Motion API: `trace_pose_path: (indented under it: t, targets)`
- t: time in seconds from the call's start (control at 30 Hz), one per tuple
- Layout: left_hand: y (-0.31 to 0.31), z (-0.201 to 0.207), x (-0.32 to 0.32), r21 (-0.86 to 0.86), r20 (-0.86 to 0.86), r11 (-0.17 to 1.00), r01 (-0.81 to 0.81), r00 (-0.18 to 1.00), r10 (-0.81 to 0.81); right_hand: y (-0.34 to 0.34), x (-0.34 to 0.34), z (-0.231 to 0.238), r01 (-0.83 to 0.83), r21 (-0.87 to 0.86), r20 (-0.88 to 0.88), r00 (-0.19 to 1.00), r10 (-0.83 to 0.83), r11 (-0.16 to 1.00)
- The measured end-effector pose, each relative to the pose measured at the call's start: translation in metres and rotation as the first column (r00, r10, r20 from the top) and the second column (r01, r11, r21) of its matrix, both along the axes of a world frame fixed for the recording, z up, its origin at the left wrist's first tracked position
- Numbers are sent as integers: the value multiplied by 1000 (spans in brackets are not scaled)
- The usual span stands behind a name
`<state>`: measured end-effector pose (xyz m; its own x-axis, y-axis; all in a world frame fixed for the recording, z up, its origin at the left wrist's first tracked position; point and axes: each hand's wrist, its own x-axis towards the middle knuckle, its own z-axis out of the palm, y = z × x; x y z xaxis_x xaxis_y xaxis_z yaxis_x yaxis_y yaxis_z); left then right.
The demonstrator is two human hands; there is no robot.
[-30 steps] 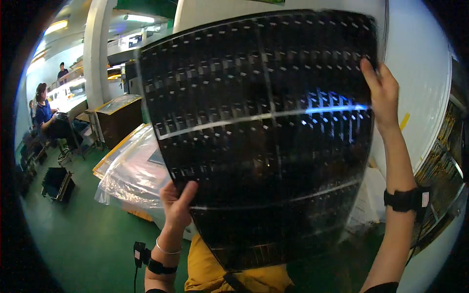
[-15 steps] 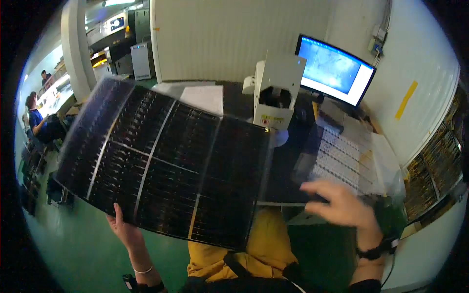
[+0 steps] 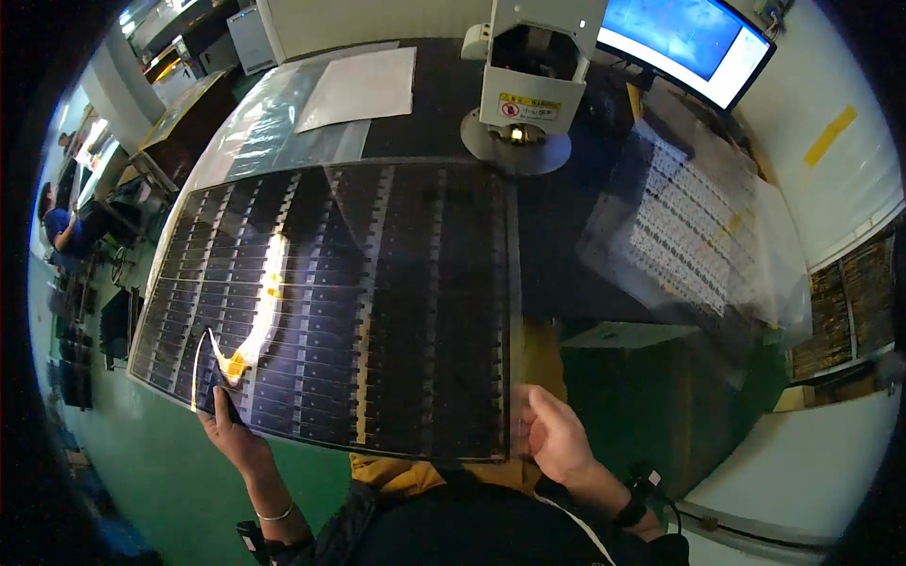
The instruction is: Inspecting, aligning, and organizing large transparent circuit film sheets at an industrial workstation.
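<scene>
The surface (image 3: 557, 250) has a black top. At its far left lies clear plastic sheeting (image 3: 326, 141), a white sheet (image 3: 363, 87) partly over it; a white round-based machine (image 3: 522, 107) stands behind; a translucent patterned sheet (image 3: 694, 226) lies right.

The site is a workshop, apparently for industrial production. Indicators: a green floor (image 3: 160, 462); a black worktable (image 3: 557, 274) carrying a white bench device (image 3: 519, 88) with a warning label, beside a monitor (image 3: 675, 33); a large patterned dark sheet (image 3: 330, 330); and, at far left, a seated worker (image 3: 59, 229) near a brightly lit bench (image 3: 97, 179).
</scene>
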<state>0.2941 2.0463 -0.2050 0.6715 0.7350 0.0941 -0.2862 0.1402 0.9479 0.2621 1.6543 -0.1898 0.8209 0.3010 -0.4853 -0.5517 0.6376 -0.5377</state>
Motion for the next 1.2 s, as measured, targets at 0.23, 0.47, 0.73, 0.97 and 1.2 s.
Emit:
trace_pose_path:
  t: [0.23,0.47,0.73,0.97,1.2]
  targets:
    - [-24,16,4,-57,-75,997,-49,996,45,3,-9,16,101,-521,350,931,104,847]
    - [29,-5,2,-58,-82,996,-67,995,62,-9,-9,12,161,-552,212,976,-50,818]
    - [27,6,6,105,-126,990,-99,986,112,-13,2,9,326,-639,358,928,-105,697]
    - [6,16,15,37,-79,996,-75,994,78,-18,12,11,359,-600,354,920,-165,715]
    - [15,5,15,105,-47,994,-36,998,41,-24,17,11,391,-590,369,909,-194,707]
